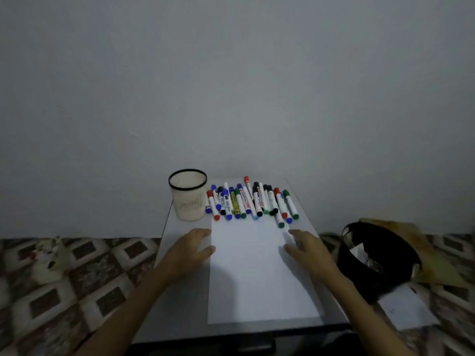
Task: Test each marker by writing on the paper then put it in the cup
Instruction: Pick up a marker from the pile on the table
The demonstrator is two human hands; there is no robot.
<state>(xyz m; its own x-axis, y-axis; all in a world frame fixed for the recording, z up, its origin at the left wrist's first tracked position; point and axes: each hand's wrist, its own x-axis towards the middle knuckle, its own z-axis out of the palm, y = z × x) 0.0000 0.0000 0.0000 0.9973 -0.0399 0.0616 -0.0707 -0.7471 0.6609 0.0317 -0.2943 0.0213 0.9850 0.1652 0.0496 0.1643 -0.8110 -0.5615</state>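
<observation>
We see a blank white paper (257, 273) lying flat on the pale surface (180, 304), with a row of capped markers (252, 201) across its far end and a cream cup (188, 195) with a black rim standing just left of them. The left hand (189, 249) rests at the paper's left edge and the right hand (308, 250) at its right edge, both with fingers released and grasping nothing

Matt paper (259, 268) (smooth), plastic cup (188, 195)
</observation>
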